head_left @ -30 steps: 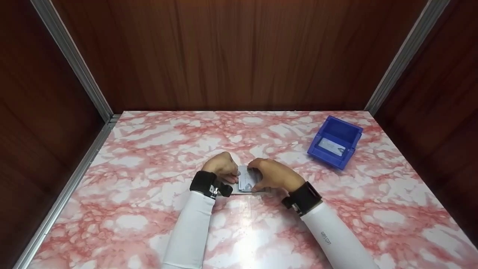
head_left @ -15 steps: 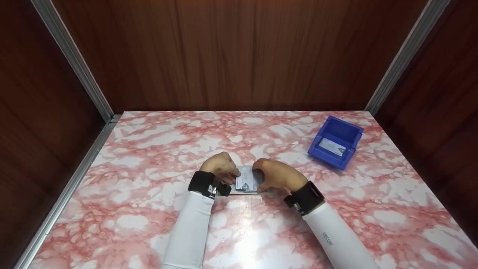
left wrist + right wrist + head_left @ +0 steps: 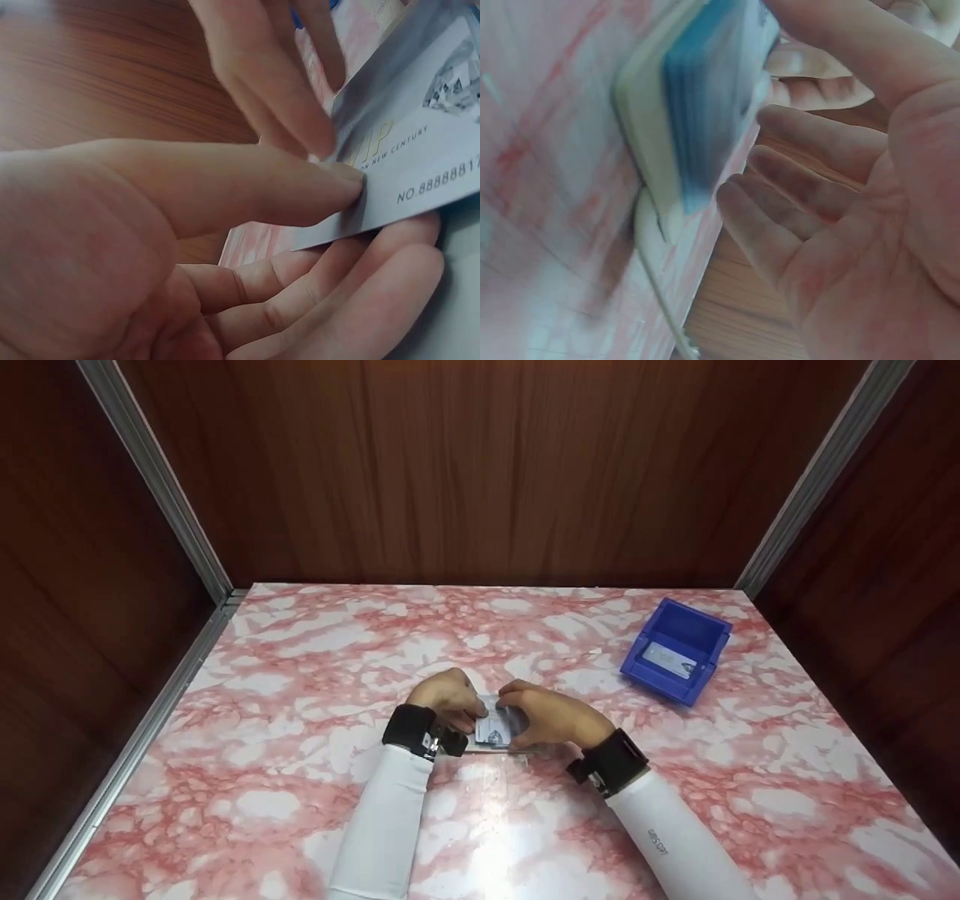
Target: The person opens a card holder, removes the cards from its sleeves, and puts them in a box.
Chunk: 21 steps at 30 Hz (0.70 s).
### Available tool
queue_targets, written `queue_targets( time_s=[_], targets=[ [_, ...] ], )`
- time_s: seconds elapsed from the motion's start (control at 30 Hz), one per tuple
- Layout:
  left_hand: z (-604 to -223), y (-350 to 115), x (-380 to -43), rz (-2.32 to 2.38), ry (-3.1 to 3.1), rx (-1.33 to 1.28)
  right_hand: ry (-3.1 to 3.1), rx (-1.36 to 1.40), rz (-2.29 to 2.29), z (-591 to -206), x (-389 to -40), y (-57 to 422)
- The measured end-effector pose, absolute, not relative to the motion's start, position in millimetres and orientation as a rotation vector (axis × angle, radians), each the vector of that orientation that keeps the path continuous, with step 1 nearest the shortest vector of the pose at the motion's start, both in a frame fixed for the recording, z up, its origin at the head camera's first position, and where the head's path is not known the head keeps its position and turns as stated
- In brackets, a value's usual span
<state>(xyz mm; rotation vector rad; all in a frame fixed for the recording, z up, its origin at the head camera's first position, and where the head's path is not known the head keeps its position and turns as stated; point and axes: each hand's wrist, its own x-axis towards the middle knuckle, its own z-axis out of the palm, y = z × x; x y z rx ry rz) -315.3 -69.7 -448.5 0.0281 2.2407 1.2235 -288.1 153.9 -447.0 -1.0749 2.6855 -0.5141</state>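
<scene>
A grey card with "VIP" lettering [image 3: 420, 150] lies tilted in the left wrist view. My left hand [image 3: 446, 699] pinches its edge, thumb on top and fingers beneath. Opposite it, my right hand [image 3: 555, 712] curves round the right side of the cards, thumb at the near edge and forefinger at the far edge. The right wrist view shows a blue-edged stack of cards [image 3: 697, 120] over a pale flat slab [image 3: 641, 112]. The other right fingers are loosely bent beside the stack, off its surface.
A blue bin [image 3: 694, 624] with a similar card [image 3: 669, 660] inside stands at the back right. A pale cable [image 3: 660, 289] runs from the slab. Dark wood panels [image 3: 480, 472] enclose the red-and-white marbled table [image 3: 322, 787].
My right hand shifted slightly right with the cards, then back left over them. My left hand moved a little left and then back. The head view has tilted slightly.
</scene>
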Motion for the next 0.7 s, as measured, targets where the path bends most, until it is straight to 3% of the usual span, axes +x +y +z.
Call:
queue_targets(
  time_s=[0.7],
  targets=[
    [-447.2,-71.6,-315.3,1.229,2.191,0.028,2.726,-1.004,-0.539,-452.5,-291.5,154.5]
  ],
)
